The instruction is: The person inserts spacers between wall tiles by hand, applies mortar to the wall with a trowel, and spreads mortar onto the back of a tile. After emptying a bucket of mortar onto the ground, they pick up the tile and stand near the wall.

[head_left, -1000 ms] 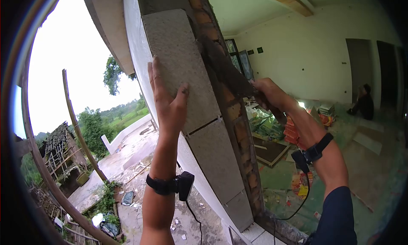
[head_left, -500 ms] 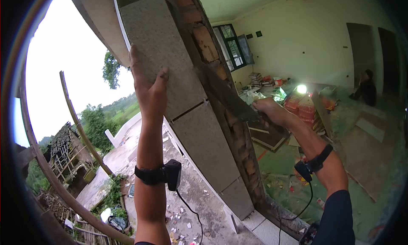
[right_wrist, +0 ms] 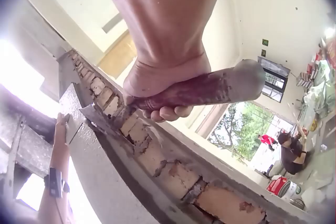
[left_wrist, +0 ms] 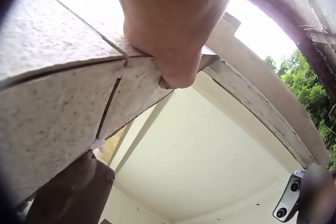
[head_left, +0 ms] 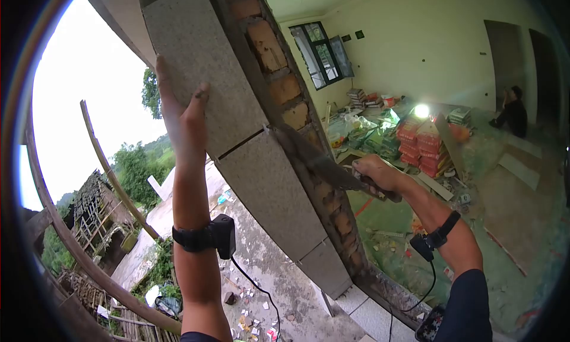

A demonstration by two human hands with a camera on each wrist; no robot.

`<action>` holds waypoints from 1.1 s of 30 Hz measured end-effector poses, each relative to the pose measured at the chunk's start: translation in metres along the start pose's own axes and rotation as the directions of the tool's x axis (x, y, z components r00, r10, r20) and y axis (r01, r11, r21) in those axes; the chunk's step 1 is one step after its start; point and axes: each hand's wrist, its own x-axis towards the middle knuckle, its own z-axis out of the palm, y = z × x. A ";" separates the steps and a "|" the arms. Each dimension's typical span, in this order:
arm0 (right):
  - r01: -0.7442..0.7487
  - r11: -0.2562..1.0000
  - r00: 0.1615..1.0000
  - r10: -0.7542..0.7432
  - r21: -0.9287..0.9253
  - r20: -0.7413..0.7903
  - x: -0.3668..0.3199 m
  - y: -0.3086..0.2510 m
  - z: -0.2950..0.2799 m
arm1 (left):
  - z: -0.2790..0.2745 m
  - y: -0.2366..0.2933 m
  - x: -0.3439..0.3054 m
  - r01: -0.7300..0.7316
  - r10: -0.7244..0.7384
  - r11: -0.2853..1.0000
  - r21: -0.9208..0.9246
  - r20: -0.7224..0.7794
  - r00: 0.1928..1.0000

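Observation:
My left hand [head_left: 184, 119] rests on the upper grey tile [head_left: 208, 57] of a narrow column, fingers straight along its outer edge and thumb on its face. Below, a second tile [head_left: 276, 193] meets it at a dark joint with a small pale spacer [head_left: 266, 128]. In my right hand [head_left: 380, 173] is a trowel, its brown handle [right_wrist: 210, 88] gripped with fingers curled round. The mortar-smeared trowel blade [head_left: 320, 164] slants across the tiles' inner edge, its tip close to the joint. From the left wrist view, the dark blade [left_wrist: 73, 192] shows beneath the tile edge.
Exposed bricks [head_left: 267, 45] and mortar run beside the tiles. Indoors, red bags [head_left: 421, 143] are stacked on a littered floor, and a person [head_left: 512, 112] sits near a doorway. Outside stand a wooden pole [head_left: 110, 164] and a concrete yard with scattered chips. Cables hang from both wrist cameras.
The trowel has slid down along the tile's inner edge, from beside the upper tile to the joint. My left hand keeps its place on the tile while the head view shifts right.

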 end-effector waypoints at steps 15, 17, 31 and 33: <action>-0.371 0.923 0.928 0.366 -0.097 -0.068 -0.104 0.005 -0.008 | -0.004 -0.006 -0.003 0.022 -0.022 1.000 -0.017 0.003 1.000; -0.324 0.916 0.945 0.305 -0.238 -0.114 -0.133 -0.017 -0.012 | -0.008 -0.007 -0.005 0.068 -0.066 0.995 -0.078 0.029 0.997; -0.766 0.643 0.469 0.576 0.016 -0.669 -0.362 -0.189 0.171 | -0.077 -0.081 -0.163 -0.144 0.204 0.850 -0.507 0.065 0.977; -0.744 0.668 0.441 0.474 -0.015 -0.762 -0.383 -0.177 0.200 | -0.081 -0.090 -0.207 -0.212 0.208 0.970 -0.117 -0.043 0.977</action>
